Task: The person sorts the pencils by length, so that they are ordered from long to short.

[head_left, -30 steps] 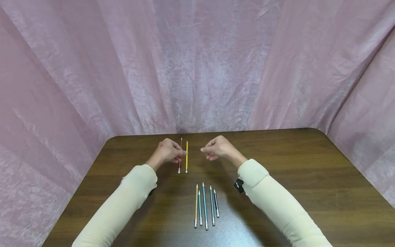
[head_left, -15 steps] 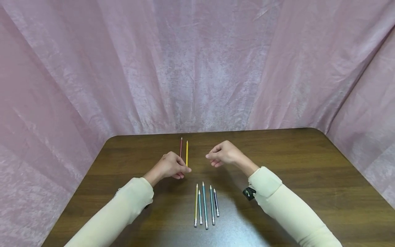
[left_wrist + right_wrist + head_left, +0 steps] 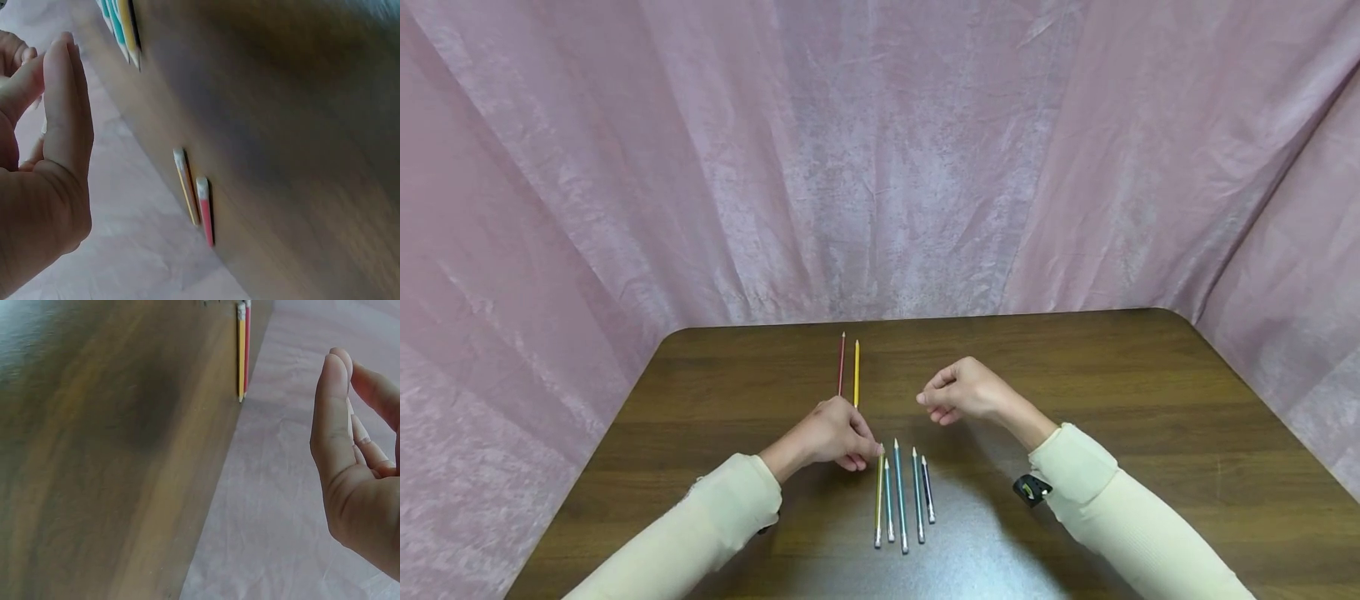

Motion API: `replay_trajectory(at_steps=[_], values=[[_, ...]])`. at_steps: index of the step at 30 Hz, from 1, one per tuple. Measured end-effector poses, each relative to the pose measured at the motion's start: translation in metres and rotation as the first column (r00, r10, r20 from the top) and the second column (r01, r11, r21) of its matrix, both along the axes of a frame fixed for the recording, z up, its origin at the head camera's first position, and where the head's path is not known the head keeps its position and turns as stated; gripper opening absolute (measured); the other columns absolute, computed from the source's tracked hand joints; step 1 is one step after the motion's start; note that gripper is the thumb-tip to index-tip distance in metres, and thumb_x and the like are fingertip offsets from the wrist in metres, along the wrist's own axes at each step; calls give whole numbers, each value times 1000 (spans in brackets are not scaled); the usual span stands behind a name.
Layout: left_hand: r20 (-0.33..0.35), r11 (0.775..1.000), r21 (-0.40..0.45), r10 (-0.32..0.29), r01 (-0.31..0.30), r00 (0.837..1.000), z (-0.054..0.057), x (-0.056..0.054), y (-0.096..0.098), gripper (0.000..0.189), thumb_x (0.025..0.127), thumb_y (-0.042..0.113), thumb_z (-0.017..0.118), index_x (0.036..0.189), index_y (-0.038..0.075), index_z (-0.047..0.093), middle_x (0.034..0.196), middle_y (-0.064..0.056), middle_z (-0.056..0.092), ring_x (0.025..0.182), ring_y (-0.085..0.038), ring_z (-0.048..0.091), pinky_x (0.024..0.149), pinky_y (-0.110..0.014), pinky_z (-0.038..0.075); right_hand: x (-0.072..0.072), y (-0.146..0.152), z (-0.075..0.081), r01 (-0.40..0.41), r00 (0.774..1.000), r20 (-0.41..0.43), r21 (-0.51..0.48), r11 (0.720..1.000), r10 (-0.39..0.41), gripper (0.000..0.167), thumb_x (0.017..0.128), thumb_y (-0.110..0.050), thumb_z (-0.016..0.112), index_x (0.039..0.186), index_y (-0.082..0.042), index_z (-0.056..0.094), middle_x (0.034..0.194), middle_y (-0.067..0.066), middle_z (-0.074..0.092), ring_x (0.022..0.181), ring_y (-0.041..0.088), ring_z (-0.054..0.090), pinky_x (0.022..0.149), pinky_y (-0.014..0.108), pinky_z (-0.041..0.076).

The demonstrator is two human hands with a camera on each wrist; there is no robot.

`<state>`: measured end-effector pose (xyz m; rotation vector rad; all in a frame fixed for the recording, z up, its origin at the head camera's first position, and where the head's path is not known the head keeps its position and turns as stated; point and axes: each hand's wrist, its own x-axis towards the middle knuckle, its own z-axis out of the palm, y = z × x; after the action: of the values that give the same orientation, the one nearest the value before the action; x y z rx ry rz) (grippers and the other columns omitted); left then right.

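My left hand (image 3: 831, 433) hovers over the table, its fingertips overlapping the sharpened tip of a gold pencil (image 3: 878, 504) in the head view. From the left wrist, thumb and index finger are close together with nothing between them, apart from the pencils. Beside the gold pencil lie three teal pencils, the longest teal pencil (image 3: 901, 500) in the middle, and a short dark blue pencil (image 3: 928, 493). My right hand (image 3: 964, 393) hangs farther back to the right, loosely curled, thumb tip against index finger, holding nothing.
A red pencil (image 3: 841, 367) and a yellow pencil (image 3: 857, 375) lie side by side near the back edge of the brown wooden table (image 3: 1075, 375); my left hand hides their eraser ends in the head view. A pink curtain (image 3: 880, 167) hangs behind the table.
My left hand has come from over the red and yellow pencils toward me, to the gold pencil's tip. My right hand has drifted right and nearer. The pencils have stayed put.
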<state>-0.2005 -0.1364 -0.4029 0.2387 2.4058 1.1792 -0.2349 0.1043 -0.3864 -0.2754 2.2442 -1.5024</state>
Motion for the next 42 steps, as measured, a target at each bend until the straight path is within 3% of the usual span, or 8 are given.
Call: replay_trajectory(at_steps=[6,16,22,31,42], values=[[21,998,-7,-63,63,998,-5,5,12,11,83,3,80,75,-1,74,63,-7,69,51,-9,64,52,-27,61,8,7,-5,5,1000,15,-9,1000,-5,16,91,-6,73,95,9,68,79,16,69,66,17,69,69,38,64],[69,997,-6,-74,74,995,-16,10,24,15,82,1,80,70,1,72,57,-8,67,46,-8,61,50,-26,60,18,14,-8,9,1000,23,-31,999,-8,17,90,-4,72,97,11,68,78,14,69,65,15,68,70,38,64],[53,998,-26,-62,63,997,-18,12,32,17,80,-2,81,67,1,70,55,-8,66,44,-8,59,47,-24,58,25,17,-8,12,1000,20,-42,999,-11,17,90,-4,72,97,12,68,78,15,69,65,15,68,70,39,64],[1,991,-99,-91,90,996,-20,15,49,24,80,-1,80,62,4,65,52,-6,64,42,-9,61,45,-23,57,31,27,-13,19,1000,14,-24,1000,-18,18,91,-6,73,97,10,68,83,20,70,67,17,69,68,36,64],[-25,982,-150,-117,112,993,-22,14,61,23,79,-4,74,61,4,63,49,-5,63,40,-10,60,44,-25,57,37,40,-20,27,999,30,-31,999,-26,19,91,-5,72,98,12,68,78,15,70,65,15,68,67,36,64]])
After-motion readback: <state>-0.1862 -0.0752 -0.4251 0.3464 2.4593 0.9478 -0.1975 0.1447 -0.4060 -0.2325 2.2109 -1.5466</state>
